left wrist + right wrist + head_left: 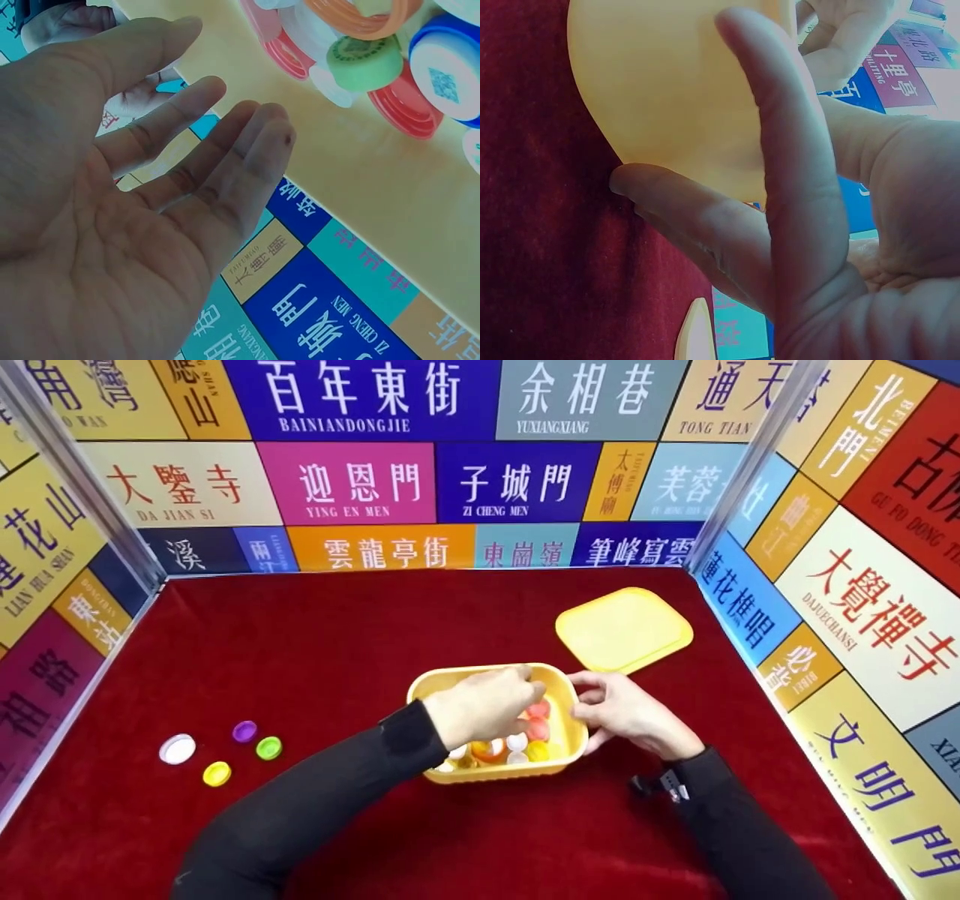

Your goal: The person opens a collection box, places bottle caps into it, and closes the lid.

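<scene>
A yellow plastic box [491, 771] stands on the dark red cloth with several coloured bottle caps in it. My left hand [487, 701] reaches over the box, its back up, partly hiding the contents. In the left wrist view the fingers of that hand [150, 172] are loosely bent and apart from the thumb, with nothing between them. Near them lie a green cap [367, 64], a blue-and-white cap [448, 71] and an orange cap ring [367, 22]. My right hand [626, 712] holds the box's right end, thumb [795, 150] and fingers against its wall.
A yellow lid [626, 630] lies flat at the back right. On the left of the cloth lie a white cap [178, 749], a purple cap [244, 731], a green cap [268, 748] and a yellow cap [217, 774]. Printed panels [345, 484] wall in the back and sides.
</scene>
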Tool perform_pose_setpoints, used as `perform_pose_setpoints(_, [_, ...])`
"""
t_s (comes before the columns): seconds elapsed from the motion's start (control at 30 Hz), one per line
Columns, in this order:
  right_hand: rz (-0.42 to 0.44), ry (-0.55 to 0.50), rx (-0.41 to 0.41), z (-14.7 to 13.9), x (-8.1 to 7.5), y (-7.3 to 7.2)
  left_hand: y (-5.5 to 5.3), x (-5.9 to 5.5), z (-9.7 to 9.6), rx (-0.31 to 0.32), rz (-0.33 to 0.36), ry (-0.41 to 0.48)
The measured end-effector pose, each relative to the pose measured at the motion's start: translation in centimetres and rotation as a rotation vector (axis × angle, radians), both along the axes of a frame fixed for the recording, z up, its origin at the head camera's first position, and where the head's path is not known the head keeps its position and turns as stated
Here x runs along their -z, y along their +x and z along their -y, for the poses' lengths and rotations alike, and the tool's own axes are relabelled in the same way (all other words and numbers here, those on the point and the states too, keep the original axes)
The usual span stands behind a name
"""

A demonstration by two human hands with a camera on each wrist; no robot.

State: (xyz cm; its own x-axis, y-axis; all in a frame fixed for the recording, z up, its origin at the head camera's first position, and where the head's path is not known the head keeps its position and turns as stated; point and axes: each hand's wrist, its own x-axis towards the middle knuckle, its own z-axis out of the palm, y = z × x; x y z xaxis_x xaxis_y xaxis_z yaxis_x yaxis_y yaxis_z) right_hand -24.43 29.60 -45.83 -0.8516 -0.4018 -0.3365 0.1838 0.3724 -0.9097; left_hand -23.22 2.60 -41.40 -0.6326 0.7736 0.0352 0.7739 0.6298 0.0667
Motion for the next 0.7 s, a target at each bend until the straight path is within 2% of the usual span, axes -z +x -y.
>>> perform_pose_setpoints(0.27, [-0.005, 0.009, -0.004, -0.1, 0.0, 0.0, 0.1, -0.2, 1.0, -0.019, -0.017, -0.009])
perform_pose_setpoints(0.5, [-0.004, -0.006, -0.005, -0.2, 0.0, 0.1, 0.0, -0.6, 2.5, -0.031, 0.017, 0.077])
perform_pose_setpoints(0.7, [-0.003, -0.027, -0.018, -0.2, 0.0, 0.1, -0.3, -0.5, 4.7, -0.065, 0.023, 0.162])
